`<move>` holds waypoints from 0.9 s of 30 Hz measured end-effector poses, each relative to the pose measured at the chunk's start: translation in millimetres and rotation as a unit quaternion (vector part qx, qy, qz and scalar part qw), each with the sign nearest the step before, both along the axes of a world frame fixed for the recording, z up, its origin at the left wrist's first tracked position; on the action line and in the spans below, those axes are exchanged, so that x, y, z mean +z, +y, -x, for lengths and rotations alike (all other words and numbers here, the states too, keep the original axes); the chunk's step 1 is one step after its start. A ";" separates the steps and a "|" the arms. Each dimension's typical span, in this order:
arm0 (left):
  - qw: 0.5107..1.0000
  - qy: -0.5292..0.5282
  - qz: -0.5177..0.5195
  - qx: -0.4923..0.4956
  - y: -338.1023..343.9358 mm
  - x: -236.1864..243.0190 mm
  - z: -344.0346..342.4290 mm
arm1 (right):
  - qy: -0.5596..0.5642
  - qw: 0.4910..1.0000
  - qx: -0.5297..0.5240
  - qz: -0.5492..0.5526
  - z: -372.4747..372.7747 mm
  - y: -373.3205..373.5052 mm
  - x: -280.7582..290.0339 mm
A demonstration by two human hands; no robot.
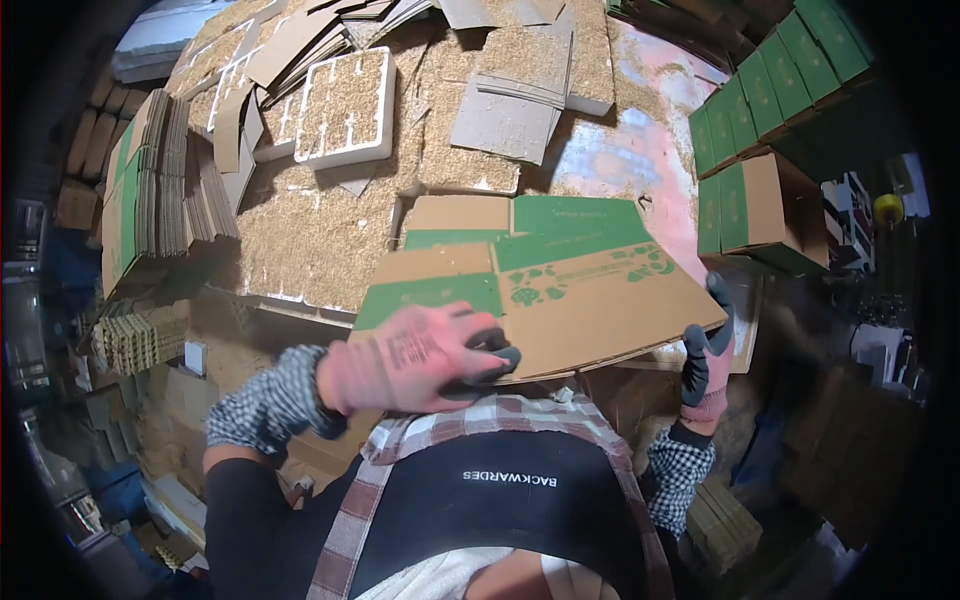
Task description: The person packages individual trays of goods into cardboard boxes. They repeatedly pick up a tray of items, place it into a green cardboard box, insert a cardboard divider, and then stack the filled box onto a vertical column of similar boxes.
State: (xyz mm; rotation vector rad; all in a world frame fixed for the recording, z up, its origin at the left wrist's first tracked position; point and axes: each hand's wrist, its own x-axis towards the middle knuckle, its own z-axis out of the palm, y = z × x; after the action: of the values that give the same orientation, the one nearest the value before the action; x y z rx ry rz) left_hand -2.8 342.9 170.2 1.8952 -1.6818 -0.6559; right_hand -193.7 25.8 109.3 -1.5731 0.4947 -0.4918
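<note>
A flattened cardboard box (590,325), brown with green panels and green printed shapes, lies in front of me at the near side of the table. My left hand (425,358), in a pink glove with dark fingertips, lies over its near edge left of the middle, fingers curled against the cardboard. At the right corner is my right hand (710,350), gloved the same way, with that corner between thumb and fingers. The undersides of the fingers of both hands are partly hidden.
A white tray (345,105) filled with straw-coloured shavings sits on the littered table, near loose grey cardboard sheets (505,120). Flat boxes (150,185) stand stacked at left. Opened green and brown boxes (760,205) line the right side. Egg trays (140,340) are low at left.
</note>
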 end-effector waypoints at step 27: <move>0.991 0.092 -0.084 0.053 40.6 -73.9 -48.2 | 0.012 0.748 -0.035 0.662 -183.0 50.2 -39.5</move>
State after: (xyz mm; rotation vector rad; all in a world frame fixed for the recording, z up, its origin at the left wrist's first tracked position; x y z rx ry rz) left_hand 45.3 383.5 96.4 1.9559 -1.4385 -0.9238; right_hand -10.8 76.1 69.8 -2.9351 0.1596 -0.9957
